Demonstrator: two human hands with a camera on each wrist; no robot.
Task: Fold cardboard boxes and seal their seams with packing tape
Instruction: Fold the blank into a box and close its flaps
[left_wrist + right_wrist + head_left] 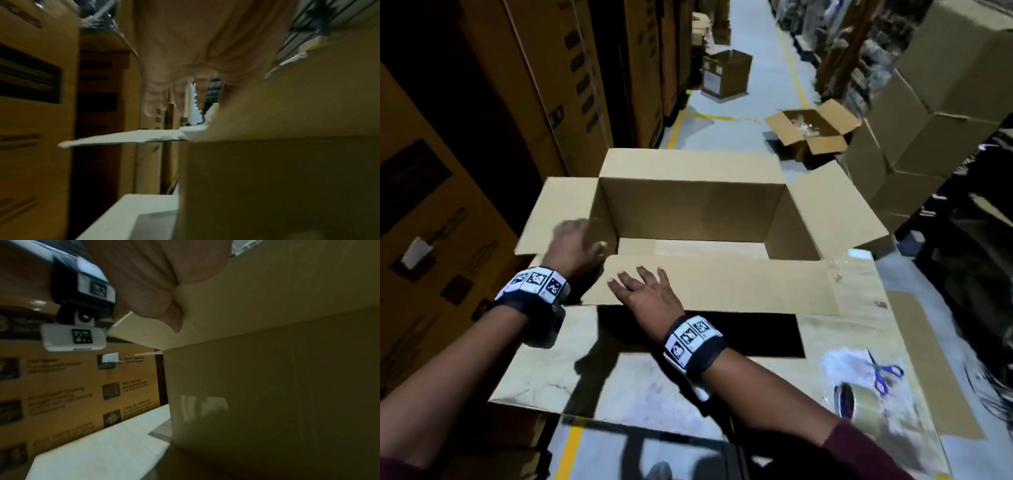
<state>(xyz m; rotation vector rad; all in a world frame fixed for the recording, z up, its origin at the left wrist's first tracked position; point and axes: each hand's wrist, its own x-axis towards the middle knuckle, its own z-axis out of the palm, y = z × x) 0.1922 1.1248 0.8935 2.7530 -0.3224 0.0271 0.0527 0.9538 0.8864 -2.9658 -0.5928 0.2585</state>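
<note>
While the big cardboard box [688, 212] sits open on the table [640, 387], the right hand [650, 298] lies flat, fingers straight, on the near flap [722, 284]. The left hand [575, 246] touches the left flap [554, 212]; whether its grip is closed I cannot tell. This looks like the folding step. Next, flaps go down, then tape [854, 401].

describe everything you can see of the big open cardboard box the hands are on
The cardboard box is plain brown corrugated board, standing upright with its top open and its inside empty. Four flaps are spread: the far one stands up, the left and right ones splay outward, the near one lies tilted toward the person. It rests on flattened cardboard sheets. The right hand lies flat on the near flap, fingers spread; the left hand is at the near left corner, blurred.
</note>
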